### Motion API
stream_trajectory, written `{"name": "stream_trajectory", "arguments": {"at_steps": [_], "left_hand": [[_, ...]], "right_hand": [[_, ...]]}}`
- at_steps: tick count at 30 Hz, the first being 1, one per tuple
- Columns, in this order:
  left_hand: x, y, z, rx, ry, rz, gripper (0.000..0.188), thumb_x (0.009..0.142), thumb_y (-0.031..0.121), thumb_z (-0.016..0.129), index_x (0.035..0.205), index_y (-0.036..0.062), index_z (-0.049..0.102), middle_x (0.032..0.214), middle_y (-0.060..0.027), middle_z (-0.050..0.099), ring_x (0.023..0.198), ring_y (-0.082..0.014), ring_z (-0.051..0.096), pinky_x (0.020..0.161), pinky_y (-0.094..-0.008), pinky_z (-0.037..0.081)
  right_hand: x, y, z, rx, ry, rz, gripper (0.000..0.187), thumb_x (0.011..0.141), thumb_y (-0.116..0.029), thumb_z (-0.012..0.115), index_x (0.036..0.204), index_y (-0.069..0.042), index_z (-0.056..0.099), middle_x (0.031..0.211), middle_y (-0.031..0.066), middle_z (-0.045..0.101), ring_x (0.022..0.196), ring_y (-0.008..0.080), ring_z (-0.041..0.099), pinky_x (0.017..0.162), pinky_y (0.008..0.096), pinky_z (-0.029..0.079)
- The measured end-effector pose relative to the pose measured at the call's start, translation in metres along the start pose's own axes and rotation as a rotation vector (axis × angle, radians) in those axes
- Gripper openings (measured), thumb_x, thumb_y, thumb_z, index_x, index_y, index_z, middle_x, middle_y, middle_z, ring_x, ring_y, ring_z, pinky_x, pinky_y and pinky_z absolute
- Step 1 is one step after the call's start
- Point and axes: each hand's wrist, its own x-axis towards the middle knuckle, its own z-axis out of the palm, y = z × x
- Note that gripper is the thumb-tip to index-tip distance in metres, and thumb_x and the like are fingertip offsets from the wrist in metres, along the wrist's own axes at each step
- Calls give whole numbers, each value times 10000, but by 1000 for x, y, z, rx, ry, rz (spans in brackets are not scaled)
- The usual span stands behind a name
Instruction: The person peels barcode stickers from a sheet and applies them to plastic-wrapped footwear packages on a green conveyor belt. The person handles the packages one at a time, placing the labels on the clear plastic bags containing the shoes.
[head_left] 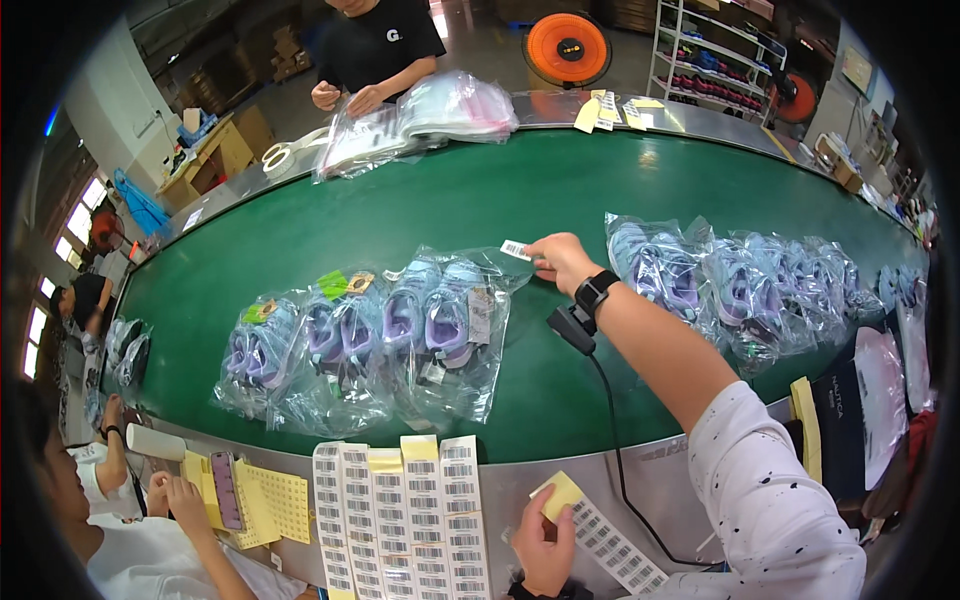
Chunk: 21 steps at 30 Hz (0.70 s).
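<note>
My right hand (pixel 562 260) reaches out over the green belt (pixel 450 200) and pinches a small white barcode sticker (pixel 515 249) between its fingertips, just above the right end of a row of clear bags holding purple and blue sandals (pixel 400 335). A black watch and a wired scanner sit at that wrist (pixel 585 305). My left hand (pixel 545 545) is low at the metal edge and grips a strip of barcode labels (pixel 610 545) with a yellow backing end.
Several sheets of barcode labels (pixel 400 515) lie at the near metal edge. More bagged sandals (pixel 740 285) lie to the right. A person across the belt handles clear bags (pixel 420 120). Another person at lower left holds yellow label sheets (pixel 255 505). An orange fan (pixel 567 47) stands behind.
</note>
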Motion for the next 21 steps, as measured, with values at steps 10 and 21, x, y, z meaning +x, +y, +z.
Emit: {"name": "stream_trajectory", "arguments": {"at_steps": [10, 21], "left_hand": [[-2, 1, 8, 57, -37, 48, 389, 915, -27, 570, 1295, -38, 488, 1078, -137, 638, 879, -112, 618, 710, -237, 514], [-2, 4, 15, 132, 30, 27, 442, 889, 6, 619, 1308, -39, 485, 1024, -130, 654, 786, -109, 642, 652, -231, 519]], "right_hand": [[-4, 13, 2, -299, 50, -130, 117, 794, 15, 688, 802, 8, 571, 767, 106, 639, 619, 169, 634, 522, 308, 553], [-38, -60, -197, -1054, 75, -859, 582, 765, -317, 755, 1206, 32, 609, 1161, 214, 641, 1095, 320, 618, 923, 394, 490]]}}
